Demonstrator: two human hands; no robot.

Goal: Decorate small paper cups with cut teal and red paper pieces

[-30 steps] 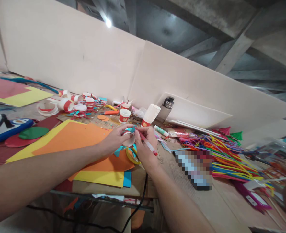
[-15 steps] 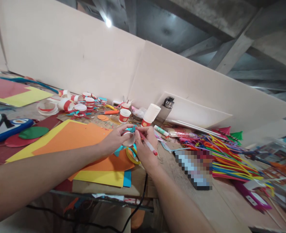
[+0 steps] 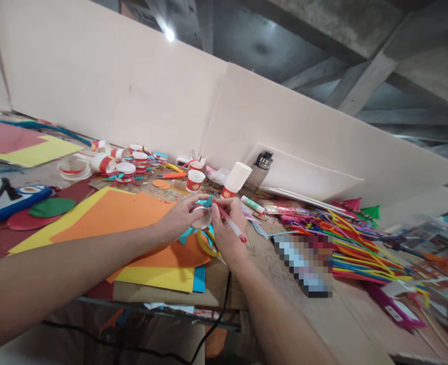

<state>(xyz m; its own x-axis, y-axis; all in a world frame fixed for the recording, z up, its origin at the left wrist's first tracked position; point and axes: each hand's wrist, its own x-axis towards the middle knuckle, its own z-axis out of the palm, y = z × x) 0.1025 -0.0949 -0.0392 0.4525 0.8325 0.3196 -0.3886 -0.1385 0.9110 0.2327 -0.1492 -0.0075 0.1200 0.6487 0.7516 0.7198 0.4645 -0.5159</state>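
Note:
A small paper cup is gripped in my left hand, its pale round side turned towards me. At the cup's top edge sits a small blue paper piece, close to the fingertips of both hands. My right hand is closed round a red pen, whose red end points down towards me. The pen's tip is hidden by the fingers. Just below the cup, a yellow ring-shaped thing and blue paper cut-outs lie on the orange paper sheet.
Several red-and-white cup pieces sit at the back left. Behind my hands stand a paper cup, a cup stack and a dark bottle. Right are a glue stick, a blurred-out phone-like object and coloured pipe cleaners.
My left hand and the cup have shifted very slightly. Both hands keep the same hold, and the things on the table stay in place.

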